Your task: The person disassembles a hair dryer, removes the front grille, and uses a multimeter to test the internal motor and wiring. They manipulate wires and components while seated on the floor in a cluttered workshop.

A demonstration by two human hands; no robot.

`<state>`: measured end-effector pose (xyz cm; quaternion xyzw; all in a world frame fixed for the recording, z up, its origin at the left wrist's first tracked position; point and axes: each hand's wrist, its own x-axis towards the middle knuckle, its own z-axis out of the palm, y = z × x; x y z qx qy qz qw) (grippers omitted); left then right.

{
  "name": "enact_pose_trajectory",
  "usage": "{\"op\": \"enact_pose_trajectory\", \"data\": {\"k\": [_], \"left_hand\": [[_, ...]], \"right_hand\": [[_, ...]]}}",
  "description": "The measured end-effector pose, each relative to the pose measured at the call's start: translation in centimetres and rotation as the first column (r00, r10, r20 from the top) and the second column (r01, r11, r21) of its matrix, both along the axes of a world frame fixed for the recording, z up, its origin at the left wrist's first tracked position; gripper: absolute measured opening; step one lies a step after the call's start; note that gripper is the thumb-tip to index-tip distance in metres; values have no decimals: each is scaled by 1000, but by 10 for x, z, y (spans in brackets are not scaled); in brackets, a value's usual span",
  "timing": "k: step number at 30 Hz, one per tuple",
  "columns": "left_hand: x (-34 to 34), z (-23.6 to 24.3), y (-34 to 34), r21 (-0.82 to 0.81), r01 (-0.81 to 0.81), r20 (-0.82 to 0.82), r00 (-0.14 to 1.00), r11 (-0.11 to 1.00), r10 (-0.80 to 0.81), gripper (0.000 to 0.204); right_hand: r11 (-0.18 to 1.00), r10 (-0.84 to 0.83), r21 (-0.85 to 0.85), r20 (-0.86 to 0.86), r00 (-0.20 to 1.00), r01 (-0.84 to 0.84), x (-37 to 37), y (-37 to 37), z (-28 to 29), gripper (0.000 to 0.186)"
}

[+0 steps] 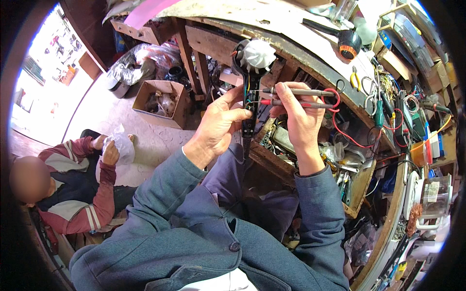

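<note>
My left hand (pixel 221 123) is closed round the black housing (pixel 250 123) of an opened appliance, held upright, with a white finned fan (pixel 258 54) at its top and coloured wires and small parts exposed along the handle. My right hand (pixel 298 114) pinches two test probes, a black one (pixel 310 92) and a red one (pixel 310 105), whose tips are at the exposed parts in the handle; whether both touch is too small to tell. Red and black leads loop from the probes toward the bench at the right.
A cluttered bench (pixel 228 26) holds yellow pliers (pixel 354 78), a green-handled screwdriver (pixel 379 112) and a black-orange device (pixel 348 44). An open tool drawer (pixel 357 191) is below. At the left, a cardboard box (pixel 145 111) lies near a seated person (pixel 77 186) holding a white bag (pixel 124 145).
</note>
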<state>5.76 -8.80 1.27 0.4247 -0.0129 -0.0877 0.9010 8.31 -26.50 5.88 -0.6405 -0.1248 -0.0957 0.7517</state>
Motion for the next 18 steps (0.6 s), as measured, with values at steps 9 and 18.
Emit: {"op": "enact_pose_trajectory", "data": {"k": [9, 18], "left_hand": [[-2, 4, -2, -81, 6, -25, 1000, 997, -8, 61], [-3, -2, 1, -97, 29, -5, 1000, 995, -29, 57]], "right_hand": [[1000, -4, -10, -5, 1000, 4, 1, -1, 0, 13], [998, -19, -59, 19, 1000, 20, -1, 5, -4, 15]]}}
